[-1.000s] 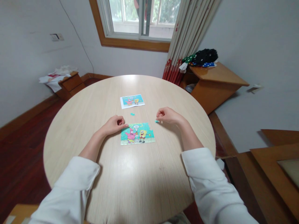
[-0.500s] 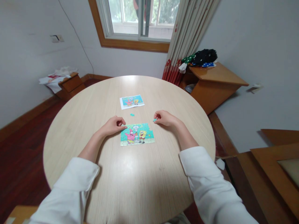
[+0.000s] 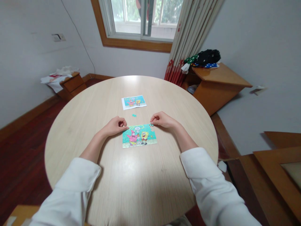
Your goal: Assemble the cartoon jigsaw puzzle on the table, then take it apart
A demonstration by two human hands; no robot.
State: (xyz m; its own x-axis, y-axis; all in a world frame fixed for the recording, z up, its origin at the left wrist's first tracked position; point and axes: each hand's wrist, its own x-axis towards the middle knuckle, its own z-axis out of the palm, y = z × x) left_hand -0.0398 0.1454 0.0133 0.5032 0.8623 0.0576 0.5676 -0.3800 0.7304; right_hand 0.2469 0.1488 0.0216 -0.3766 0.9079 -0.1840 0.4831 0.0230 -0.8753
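Note:
A nearly whole jigsaw puzzle with cartoon figures on a turquoise ground lies flat on the table. My left hand rests at its upper left corner, fingers curled and thumb pressed on the edge. At the upper right corner, my right hand pinches a small jigsaw piece, mostly covered by the fingertips. A gap shows in the puzzle there; whether the piece touches the puzzle I cannot tell. A loose turquoise jigsaw piece lies beyond the puzzle, below a printed picture of the same scene.
Everything lies on a round pale wooden table. Behind it are a window and a long curtain. A wooden cabinet with cloths on top stands at the right, a small one at the left.
My right hand has moved slightly left with the jigsaw piece, to the puzzle's upper right corner. My left hand stays at the upper left corner.

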